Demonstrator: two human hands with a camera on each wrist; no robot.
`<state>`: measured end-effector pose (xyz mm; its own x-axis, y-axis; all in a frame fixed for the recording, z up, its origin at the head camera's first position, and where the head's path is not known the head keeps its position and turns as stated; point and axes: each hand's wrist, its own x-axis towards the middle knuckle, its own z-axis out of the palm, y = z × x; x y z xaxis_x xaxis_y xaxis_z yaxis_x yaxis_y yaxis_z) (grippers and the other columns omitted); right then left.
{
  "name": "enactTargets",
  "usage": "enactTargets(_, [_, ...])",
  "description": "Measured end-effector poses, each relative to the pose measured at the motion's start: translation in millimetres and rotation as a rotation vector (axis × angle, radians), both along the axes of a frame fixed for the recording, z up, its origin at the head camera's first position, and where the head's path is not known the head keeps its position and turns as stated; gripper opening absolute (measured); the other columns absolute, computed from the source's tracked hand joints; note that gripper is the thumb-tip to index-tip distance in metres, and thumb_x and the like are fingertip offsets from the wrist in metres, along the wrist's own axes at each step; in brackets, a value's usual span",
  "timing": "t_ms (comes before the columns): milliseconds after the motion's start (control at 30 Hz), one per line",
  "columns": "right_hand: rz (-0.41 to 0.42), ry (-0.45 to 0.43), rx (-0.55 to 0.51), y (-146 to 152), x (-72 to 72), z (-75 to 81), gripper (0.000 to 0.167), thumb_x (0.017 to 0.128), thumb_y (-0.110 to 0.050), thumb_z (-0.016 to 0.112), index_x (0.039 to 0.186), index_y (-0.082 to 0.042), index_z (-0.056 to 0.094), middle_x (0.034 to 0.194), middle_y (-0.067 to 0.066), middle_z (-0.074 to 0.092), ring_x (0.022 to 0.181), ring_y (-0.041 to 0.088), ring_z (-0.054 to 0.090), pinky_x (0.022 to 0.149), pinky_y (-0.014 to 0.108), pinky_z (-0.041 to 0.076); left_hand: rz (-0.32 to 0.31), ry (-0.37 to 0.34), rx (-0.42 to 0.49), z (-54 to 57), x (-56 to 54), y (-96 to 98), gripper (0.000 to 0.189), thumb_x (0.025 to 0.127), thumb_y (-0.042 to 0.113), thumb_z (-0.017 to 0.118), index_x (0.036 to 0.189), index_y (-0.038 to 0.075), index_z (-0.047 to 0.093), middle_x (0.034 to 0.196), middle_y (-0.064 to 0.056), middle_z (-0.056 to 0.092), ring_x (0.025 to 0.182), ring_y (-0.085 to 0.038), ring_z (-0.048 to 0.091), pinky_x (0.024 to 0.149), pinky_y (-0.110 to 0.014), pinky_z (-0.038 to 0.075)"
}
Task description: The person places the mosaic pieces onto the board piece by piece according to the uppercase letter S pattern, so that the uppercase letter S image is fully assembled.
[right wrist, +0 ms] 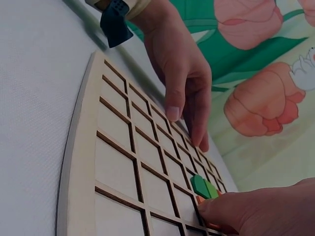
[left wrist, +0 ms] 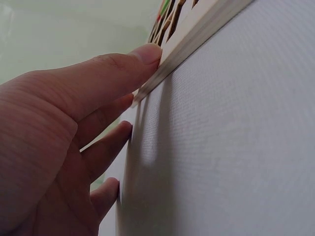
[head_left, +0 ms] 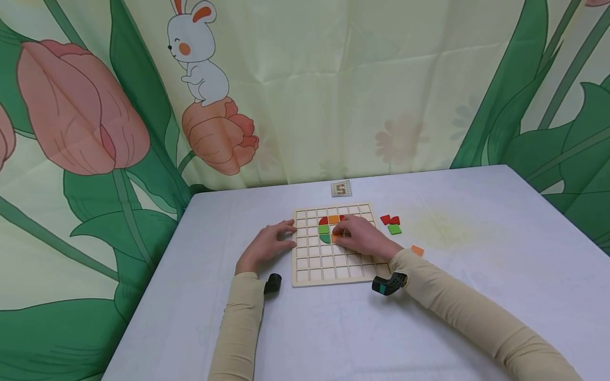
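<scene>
A wooden grid board [head_left: 310, 263] lies on the white-covered table. In its upper middle sit a red rounded tile [head_left: 323, 220], an orange square tile [head_left: 333, 219], a light green square tile [head_left: 324, 229] and a dark green rounded tile [head_left: 325, 239]. A red tile [head_left: 342, 217] shows partly beside my right hand [head_left: 364, 236]. That hand pinches an orange tile [head_left: 334, 239] at the board; its fingers cover most of the tile. With fingers spread, my left hand [head_left: 269, 243] touches the board's left edge. The left wrist view shows its thumb [left wrist: 147, 54] against the rim.
Right of the board lie two red tiles [head_left: 395, 220], a green tile [head_left: 394, 229] and an orange tile [head_left: 417, 250], partly behind the right forearm. A small pattern card [head_left: 341, 188] lies behind the board. A printed curtain [head_left: 305, 106] hangs at the table's back edge.
</scene>
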<state>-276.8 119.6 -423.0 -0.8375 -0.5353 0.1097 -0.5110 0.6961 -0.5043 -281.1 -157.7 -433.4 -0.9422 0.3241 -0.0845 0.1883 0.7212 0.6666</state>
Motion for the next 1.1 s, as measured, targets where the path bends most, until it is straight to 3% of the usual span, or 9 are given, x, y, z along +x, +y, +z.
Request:
enactTargets(233, [-0.039, -0.039, -0.045, 7.0, 1.5, -0.2, 0.027, 0.09, -0.017, 0.07, 0.114, -0.004, 0.071, 0.103, 0.004, 0.064, 0.095, 0.02, 0.059, 0.083, 0.035, 0.051, -0.007, 0.005, -0.001, -1.0, -1.3, 0.7, 0.043, 0.088, 0.023, 0.074, 0.129, 0.013, 0.064, 0.152, 0.004, 0.043, 0.145, -0.025, 0.028, 0.119, -0.047, 0.02])
enactTargets(400, [-0.1, -0.073, -0.086, 22.4, 3.9, -0.1, 0.027, 0.091, -0.017, 0.067, 0.115, -0.005, 0.07, 0.102, 0.003, 0.064, 0.093, 0.018, 0.058, 0.082, 0.035, 0.052, -0.013, 0.002, 0.001, -2.5, -2.1, 1.0, 0.043, 0.088, 0.024, 0.074, 0.128, 0.013, 0.064, 0.151, 0.003, 0.043, 0.145, -0.024, 0.028, 0.119, -0.046, 0.021])
enactTargets(833, [-0.372, -0.181, -0.103, 103.4, 7.8, 4.0, 0.035, 0.097, -0.024, 0.061, 0.125, -0.005, 0.063, 0.119, 0.013, 0.063, 0.109, 0.03, 0.057, 0.092, 0.046, 0.051, 0.012, -0.014, 0.0, -1.8, -0.7, 2.5, 0.042, 0.088, 0.023, 0.074, 0.127, 0.014, 0.065, 0.151, 0.004, 0.043, 0.145, -0.022, 0.028, 0.118, -0.045, 0.024])
enactTargets(967, [-0.407, -0.199, -0.083, 127.7, 16.6, 2.5, 0.038, 0.096, -0.025, 0.062, 0.127, -0.003, 0.062, 0.119, 0.015, 0.062, 0.108, 0.032, 0.056, 0.088, 0.045, 0.053, 0.006, -0.008, 0.003, 1.4, 1.5, 2.1, 0.041, 0.088, 0.022, 0.074, 0.127, 0.013, 0.065, 0.151, 0.002, 0.043, 0.145, -0.024, 0.028, 0.118, -0.046, 0.022])
enactTargets(1100, [-0.388, -0.155, -0.054, 143.9, 28.3, 1.6, 0.038, 0.094, -0.022, 0.064, 0.124, 0.001, 0.062, 0.113, 0.016, 0.064, 0.101, 0.03, 0.057, 0.085, 0.044, 0.054, 0.004, -0.008, 0.0, 2.8, 2.2, 2.2, 0.041, 0.088, 0.022, 0.074, 0.127, 0.013, 0.065, 0.152, 0.003, 0.043, 0.145, -0.023, 0.028, 0.118, -0.046, 0.022])
